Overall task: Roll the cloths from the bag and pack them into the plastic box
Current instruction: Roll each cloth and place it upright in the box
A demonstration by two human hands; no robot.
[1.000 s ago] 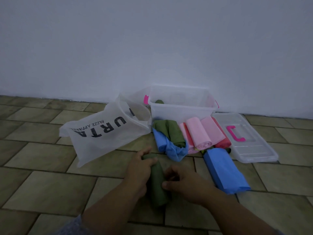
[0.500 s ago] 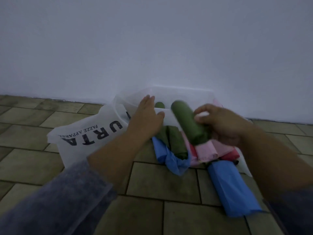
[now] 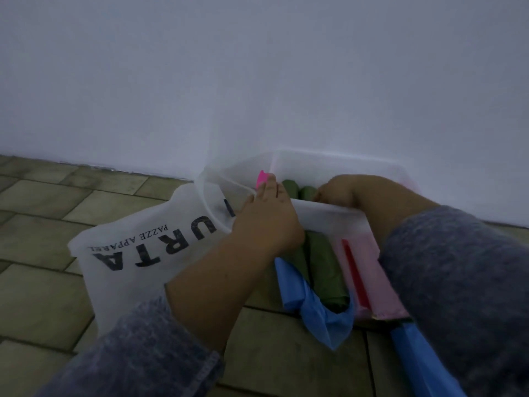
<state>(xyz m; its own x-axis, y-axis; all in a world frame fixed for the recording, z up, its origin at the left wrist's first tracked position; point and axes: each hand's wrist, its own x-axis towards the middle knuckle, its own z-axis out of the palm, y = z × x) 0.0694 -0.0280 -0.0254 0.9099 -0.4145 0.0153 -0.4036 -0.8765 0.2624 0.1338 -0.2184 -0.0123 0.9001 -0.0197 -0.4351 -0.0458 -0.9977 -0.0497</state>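
The clear plastic box (image 3: 329, 213) stands against the wall. Two rolled green cloths (image 3: 289, 186) lie side by side inside it. My right hand (image 3: 340, 193) reaches over the front rim into the box, fingers curled at the end of the nearer green roll (image 3: 307, 192). My left hand (image 3: 266, 219) rests with straight fingers on the box's front left corner, fingertips by the pink latch (image 3: 262, 179). The white bag (image 3: 143, 253) with black lettering lies to the left of the box.
In front of the box lies a pile of cloths: a green one (image 3: 323, 270), a loose blue one (image 3: 317, 313), pink ones (image 3: 375, 282) with a red strip (image 3: 355, 279). A blue roll (image 3: 415, 348) lies at the bottom right. Tiled floor (image 3: 43, 282) stretches left.
My right hand lifted the green roll off the floor and carried it into the box beside the other green roll. My left hand moved from the floor to the box's rim.
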